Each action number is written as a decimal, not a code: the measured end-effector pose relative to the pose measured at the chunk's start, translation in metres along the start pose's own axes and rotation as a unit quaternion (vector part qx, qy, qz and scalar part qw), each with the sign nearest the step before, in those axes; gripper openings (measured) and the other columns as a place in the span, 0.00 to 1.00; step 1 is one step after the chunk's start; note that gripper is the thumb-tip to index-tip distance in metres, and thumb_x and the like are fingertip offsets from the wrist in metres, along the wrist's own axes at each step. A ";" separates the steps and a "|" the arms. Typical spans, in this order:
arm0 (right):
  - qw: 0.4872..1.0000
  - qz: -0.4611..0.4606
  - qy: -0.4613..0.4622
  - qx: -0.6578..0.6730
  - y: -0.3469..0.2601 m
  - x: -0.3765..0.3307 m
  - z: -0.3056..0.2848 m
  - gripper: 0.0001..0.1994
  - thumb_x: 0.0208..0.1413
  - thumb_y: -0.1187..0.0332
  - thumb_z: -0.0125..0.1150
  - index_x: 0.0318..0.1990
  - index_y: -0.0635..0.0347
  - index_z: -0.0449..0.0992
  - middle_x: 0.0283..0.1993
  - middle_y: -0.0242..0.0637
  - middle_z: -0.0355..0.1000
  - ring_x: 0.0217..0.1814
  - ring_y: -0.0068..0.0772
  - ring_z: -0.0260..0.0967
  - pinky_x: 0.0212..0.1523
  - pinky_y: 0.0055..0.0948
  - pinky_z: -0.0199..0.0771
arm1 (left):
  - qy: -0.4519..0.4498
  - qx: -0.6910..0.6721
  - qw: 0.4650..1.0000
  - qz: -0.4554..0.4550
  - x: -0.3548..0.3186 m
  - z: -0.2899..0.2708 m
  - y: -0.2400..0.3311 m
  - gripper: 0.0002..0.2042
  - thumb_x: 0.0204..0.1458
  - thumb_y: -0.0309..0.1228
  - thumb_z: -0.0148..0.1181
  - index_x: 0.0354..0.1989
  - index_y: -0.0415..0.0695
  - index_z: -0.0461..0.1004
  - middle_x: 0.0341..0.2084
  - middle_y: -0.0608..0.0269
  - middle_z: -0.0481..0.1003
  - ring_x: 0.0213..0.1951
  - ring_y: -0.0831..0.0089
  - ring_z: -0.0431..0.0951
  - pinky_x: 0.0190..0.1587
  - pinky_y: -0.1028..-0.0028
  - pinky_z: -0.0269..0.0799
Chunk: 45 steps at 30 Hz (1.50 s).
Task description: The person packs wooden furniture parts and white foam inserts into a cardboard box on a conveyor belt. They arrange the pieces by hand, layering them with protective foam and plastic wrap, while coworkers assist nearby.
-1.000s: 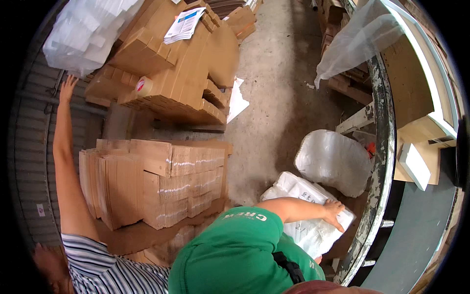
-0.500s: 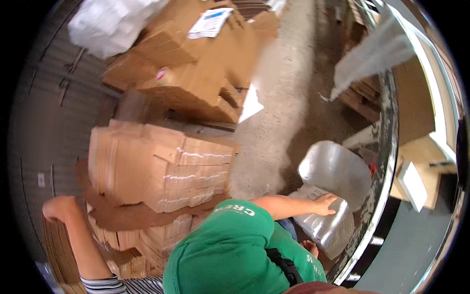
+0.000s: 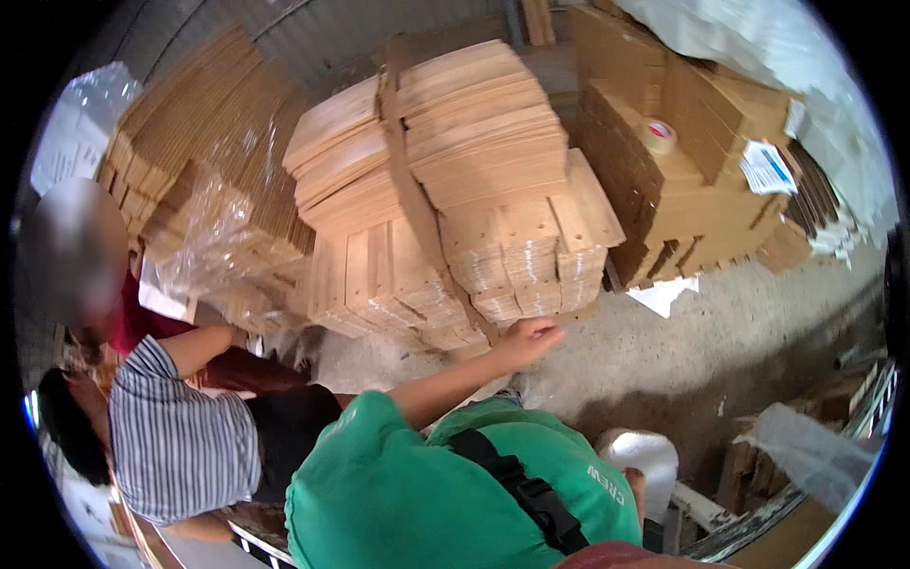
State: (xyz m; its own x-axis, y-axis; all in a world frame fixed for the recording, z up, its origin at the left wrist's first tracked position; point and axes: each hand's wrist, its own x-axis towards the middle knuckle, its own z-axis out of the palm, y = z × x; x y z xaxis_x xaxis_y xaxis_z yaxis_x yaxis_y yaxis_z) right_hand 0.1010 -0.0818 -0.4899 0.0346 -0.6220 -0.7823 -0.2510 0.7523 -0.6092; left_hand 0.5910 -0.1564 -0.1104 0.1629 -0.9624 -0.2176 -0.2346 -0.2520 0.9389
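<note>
My left hand (image 3: 533, 343) reaches out in front of me, above the floor and close to the near edge of a stack of flat cardboard pieces (image 3: 493, 133). Its fingers are loosely bent and apart, and nothing shows in them. A long brown cardboard strip (image 3: 414, 185) runs over the stack and down its front; its lower end is close behind my left hand, and I cannot tell whether they touch. Only a sliver of my right hand (image 3: 635, 486) appears beside my green shirt, against a silvery wrapped roll (image 3: 656, 457). Its fingers are hidden.
At left stands a person in a striped shirt (image 3: 185, 431), with another in dark red (image 3: 142, 318) behind. Film-wrapped cardboard (image 3: 204, 142) fills the back left. Brown boxes (image 3: 701, 213) with a tape roll (image 3: 658, 136) stand right. Translucent sheeting (image 3: 806, 446) hangs at lower right.
My view has swung left, bringing the stack to the middle and the co-workers into sight. My left hand has come off the silvery wrapped bundle and now hangs in the air.
</note>
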 end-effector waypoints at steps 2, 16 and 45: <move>0.984 -0.041 -0.019 -0.174 -0.084 0.022 -0.005 0.09 0.57 0.66 0.47 0.28 0.54 0.72 0.19 0.35 0.67 0.15 0.30 0.63 0.12 0.30 0.62 | -0.053 -0.012 0.996 -0.068 -0.028 -0.032 -0.019 0.16 0.56 0.40 0.56 0.41 0.37 0.75 0.32 0.65 0.75 0.38 0.78 0.71 0.42 0.77 0.67; 0.801 -0.581 -0.027 -0.142 -0.611 -0.108 0.341 0.12 0.61 0.66 0.51 0.44 0.66 0.72 0.39 0.35 0.72 0.40 0.23 0.69 0.44 0.22 0.69 | 0.423 -0.340 0.838 -0.058 -0.063 -0.260 -0.125 0.13 0.56 0.35 0.56 0.40 0.36 0.75 0.34 0.58 0.77 0.37 0.71 0.78 0.41 0.74 0.73; 0.860 -0.342 -0.373 -0.059 -0.517 -0.296 0.679 0.11 0.61 0.64 0.52 0.43 0.63 0.71 0.37 0.34 0.73 0.34 0.25 0.72 0.31 0.23 0.72 | 0.237 0.280 0.920 0.136 -0.033 -0.613 -0.096 0.47 0.32 0.37 0.75 0.64 0.54 0.54 0.58 0.49 0.63 0.57 0.57 0.66 0.58 0.64 0.65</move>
State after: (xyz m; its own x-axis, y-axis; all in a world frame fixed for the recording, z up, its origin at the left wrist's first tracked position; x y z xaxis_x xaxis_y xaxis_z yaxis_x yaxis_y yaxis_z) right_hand 0.8771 -0.1389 -0.0312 0.8134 -0.5650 -0.1384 -0.0199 0.2109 -0.9773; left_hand 1.1960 -0.0379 -0.0295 0.3940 -0.8784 0.2707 -0.7643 -0.1495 0.6273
